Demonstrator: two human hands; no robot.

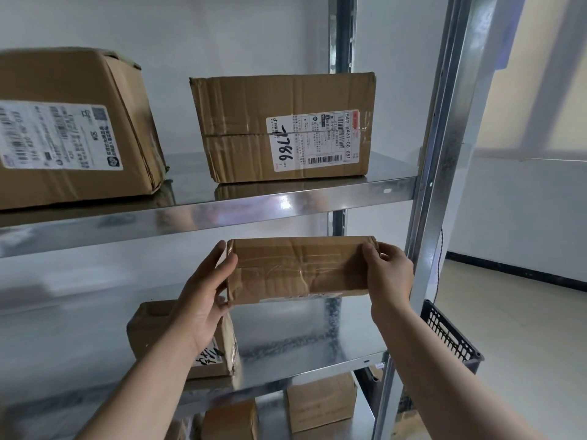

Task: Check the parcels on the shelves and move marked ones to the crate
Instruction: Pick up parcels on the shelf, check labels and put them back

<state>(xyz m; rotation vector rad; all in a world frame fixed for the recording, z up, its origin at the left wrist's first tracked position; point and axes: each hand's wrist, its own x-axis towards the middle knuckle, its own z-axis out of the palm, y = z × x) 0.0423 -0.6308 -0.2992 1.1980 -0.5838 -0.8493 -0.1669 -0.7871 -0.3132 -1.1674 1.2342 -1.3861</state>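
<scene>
I see small parcel (298, 269) held in air between upper shelf (222, 214) and middle shelf (301, 338), plain taped face toward me. Left hand (203, 293) clasps its left end, thumb on front. Right hand (387, 274) clasps its right end, thumb on front. White strip at bottom edge, possibly label, unreadable. Black crate (451, 338) on floor right of rack, well apart from parcel.

Small creased brown parcel (298, 269), taped, held level in the air, gripped at its short ends by left hand (206, 290) and right hand (387, 274), above the middle shelf (301, 328). On the upper shelf (286, 201), labelled box (282, 128) marked "7786" in black. Black slatted crate (451, 335) low at right, beside the rack (444, 154).
</scene>
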